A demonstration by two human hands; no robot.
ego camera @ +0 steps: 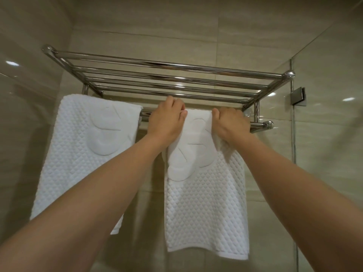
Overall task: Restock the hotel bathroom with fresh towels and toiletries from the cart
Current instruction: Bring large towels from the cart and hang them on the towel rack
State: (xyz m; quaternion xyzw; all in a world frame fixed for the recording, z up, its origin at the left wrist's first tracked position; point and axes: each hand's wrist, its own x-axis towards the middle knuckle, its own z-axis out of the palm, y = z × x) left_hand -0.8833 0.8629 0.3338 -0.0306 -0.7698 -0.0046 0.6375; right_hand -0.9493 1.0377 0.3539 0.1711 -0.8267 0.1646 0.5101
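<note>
Beige wall tiles point(176, 20) are seen behind a chrome towel rack point(167, 75) across the upper frame. At centre left, a first towel point(82, 154) is draped over the lower bar point(257, 125). At centre, a second towel point(204, 193) is clamped at its top edge by the left hand point(167, 124) and the right hand point(229, 124), fingers point(174, 103) curled into the fabric.

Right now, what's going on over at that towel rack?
A person is hanging a white towel over the lower bar of a chrome wall rack. The left hand and the right hand both grip the towel's top edge at the bar. To its left, a second towel already hangs over the same bar.
</note>
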